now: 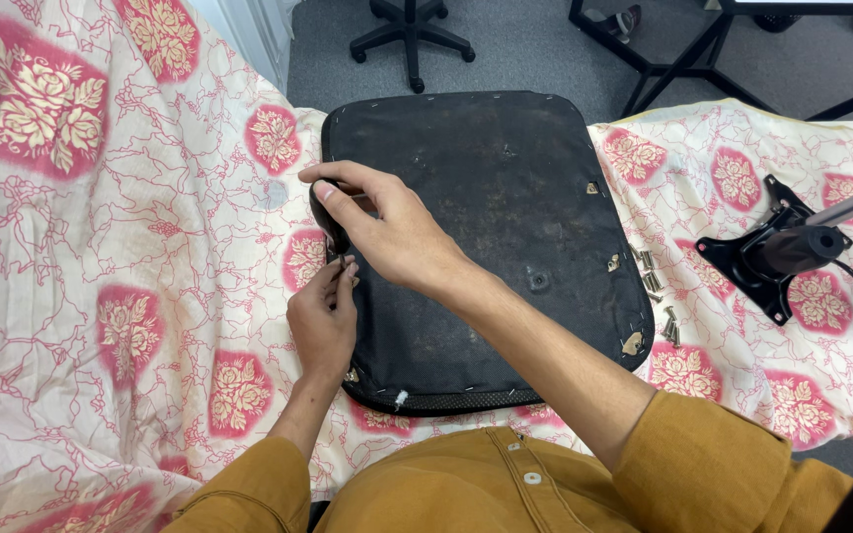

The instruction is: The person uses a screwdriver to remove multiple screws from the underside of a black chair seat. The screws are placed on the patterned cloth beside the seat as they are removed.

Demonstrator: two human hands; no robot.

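Note:
A black chair seat (491, 188) lies upside down on a table covered with a cream cloth printed with pink roses (101, 197). My right hand (387, 227) reaches across the seat's left edge and grips a dark armrest part (326, 209) there. My left hand (323, 321) sits just below it at the same edge, its fingertips pinched on a small metal piece, likely a screw, against the bracket. Small brass-coloured fittings (632, 343) show along the seat's right edge.
Several loose screws (656, 286) lie on the cloth right of the seat. A black chair base plate with its gas cylinder (787, 252) rests at the far right. Beyond the table, a wheeled chair base (412, 39) and black frame legs (683, 59) stand on grey floor.

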